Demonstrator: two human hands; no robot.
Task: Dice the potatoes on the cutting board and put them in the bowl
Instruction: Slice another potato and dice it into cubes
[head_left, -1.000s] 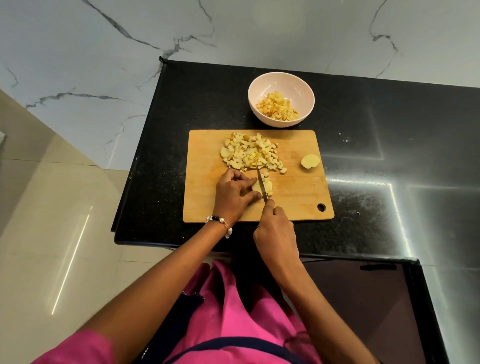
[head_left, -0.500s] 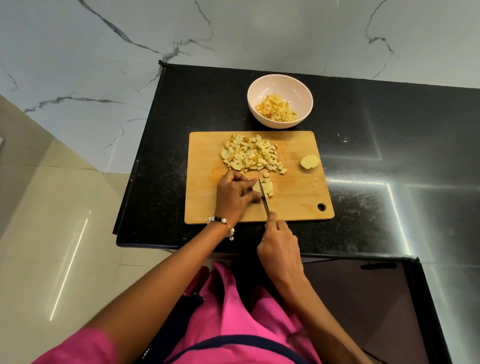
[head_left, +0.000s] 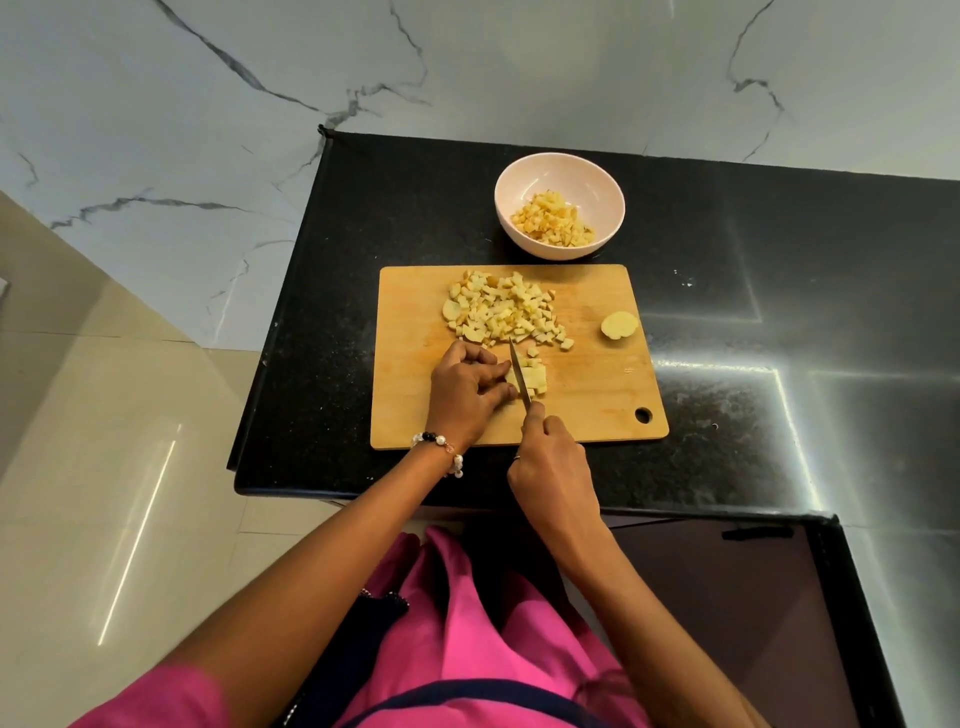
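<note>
On the wooden cutting board (head_left: 415, 405) the left hand (head_left: 465, 392) has its fingers curled down on a pale potato piece (head_left: 532, 379), pinning it near the board's middle, just as it did a second ago. The right hand (head_left: 550, 462) is clamped round the handle of a knife (head_left: 519, 376); it has drawn back towards 6 o'clock since the earlier frames and now sits at the board's near edge, with the blade running up towards 12 o'clock, just beside the left fingertips and across the held piece. The heap of diced potato (head_left: 501, 312) lies unchanged at 12 o'clock of the hands, and a single potato end (head_left: 619, 325) rests apart from it at about 2 o'clock, near the board's right edge. The pink bowl (head_left: 524, 179), part filled with dice, stands on the black bench (head_left: 779, 312) just beyond the board's far edge, where it stood before.
</note>
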